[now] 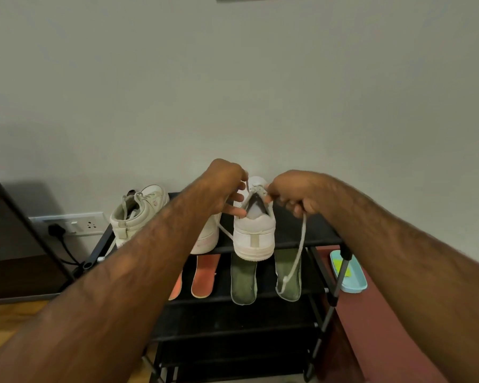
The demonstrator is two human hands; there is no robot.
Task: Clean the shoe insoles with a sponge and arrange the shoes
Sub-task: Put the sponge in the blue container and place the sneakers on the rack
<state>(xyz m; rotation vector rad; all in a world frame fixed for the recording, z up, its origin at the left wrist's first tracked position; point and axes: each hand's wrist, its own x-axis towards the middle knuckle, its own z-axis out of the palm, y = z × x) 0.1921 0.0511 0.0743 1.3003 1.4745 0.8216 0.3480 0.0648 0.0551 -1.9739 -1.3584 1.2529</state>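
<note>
Lower tiers of the black shoe rack (302,230) nearest you. On the second shelf lie two orange insoles (203,275) and two green insoles (244,280), side by side, out of their shoes. A teal tray (354,286) with the sponge (343,265) sits on the floor just right of the rack. On the top shelf the white shoe (255,230) stands heel toward you, heel overhanging the front edge. Both hands are at its throat: your right hand (296,194) is curled round the lace (299,250), and your left hand (224,186) seems to pinch the other strand, lower fingers against the collar. The step looks like lace tidying. The loose end dangles onto the right green insole, so gather it up before it drags. Pull evenly on both sides and brace the collar, or the shoe may tip off the edge. Afterwards, slide it back, level with the beige high-top (138,214) at far left.
</note>
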